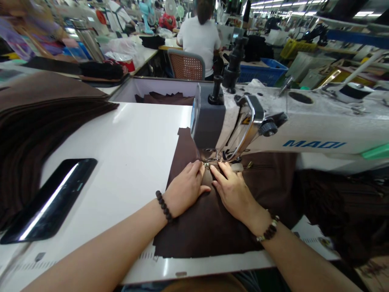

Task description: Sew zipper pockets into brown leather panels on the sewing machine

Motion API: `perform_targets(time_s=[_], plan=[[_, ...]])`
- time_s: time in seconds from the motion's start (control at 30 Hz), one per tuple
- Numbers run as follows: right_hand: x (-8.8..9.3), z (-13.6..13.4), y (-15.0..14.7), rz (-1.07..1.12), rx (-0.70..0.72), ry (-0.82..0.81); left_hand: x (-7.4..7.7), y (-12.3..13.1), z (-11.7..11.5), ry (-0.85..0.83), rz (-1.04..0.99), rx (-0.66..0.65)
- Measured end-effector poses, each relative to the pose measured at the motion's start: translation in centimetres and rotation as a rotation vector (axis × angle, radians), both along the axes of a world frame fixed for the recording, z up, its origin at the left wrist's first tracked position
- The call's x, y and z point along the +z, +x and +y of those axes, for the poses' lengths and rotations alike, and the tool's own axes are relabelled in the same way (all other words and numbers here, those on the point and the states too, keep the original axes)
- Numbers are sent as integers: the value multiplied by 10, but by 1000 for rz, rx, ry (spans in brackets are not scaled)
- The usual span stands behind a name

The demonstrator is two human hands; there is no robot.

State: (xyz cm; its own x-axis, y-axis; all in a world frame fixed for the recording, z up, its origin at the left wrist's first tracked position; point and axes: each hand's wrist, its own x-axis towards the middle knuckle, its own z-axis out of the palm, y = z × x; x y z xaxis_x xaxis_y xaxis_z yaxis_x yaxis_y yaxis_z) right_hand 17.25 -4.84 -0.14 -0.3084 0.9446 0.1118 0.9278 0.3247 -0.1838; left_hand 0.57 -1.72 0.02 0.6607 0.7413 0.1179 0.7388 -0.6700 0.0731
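Observation:
A dark brown fabric panel (209, 227) lies flat under the head of a white sewing machine (304, 125). Across the panel runs a zipper (258, 166), with a small metal slider (207, 164) between my fingertips near the presser foot (219, 156). My left hand (187, 186) rests flat on the panel left of the slider, fingers stretched forward and thumb out to the side. Just right of it, my right hand (232, 188) presses on the panel with its fingers spread, fingertips close to the needle area. The needle point itself is too small to make out.
A thick stack of brown panels (33, 117) stands at the left, beside a glossy black phone-like slab (51, 202). More brown pieces (337, 211) are heaped at the right. Behind the table are a blue crate (263, 72), a chair (187, 65) and a seated person (199, 34).

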Motion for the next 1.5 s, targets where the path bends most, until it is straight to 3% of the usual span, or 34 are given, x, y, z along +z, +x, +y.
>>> perform_targets(time_s=[0.9, 1.2, 1.37, 1.5], plan=[[5, 13, -2, 44, 4, -20, 5, 0, 13, -42, -21, -9], [-2, 14, -1, 74, 27, 20, 5, 1, 11, -48, -72, 6], [-4, 15, 11, 139, 103, 100, 3, -10, 1, -97, -97, -29], [-8, 12, 49, 168, 22, 339, 17, -46, -20, -276, -63, -48]])
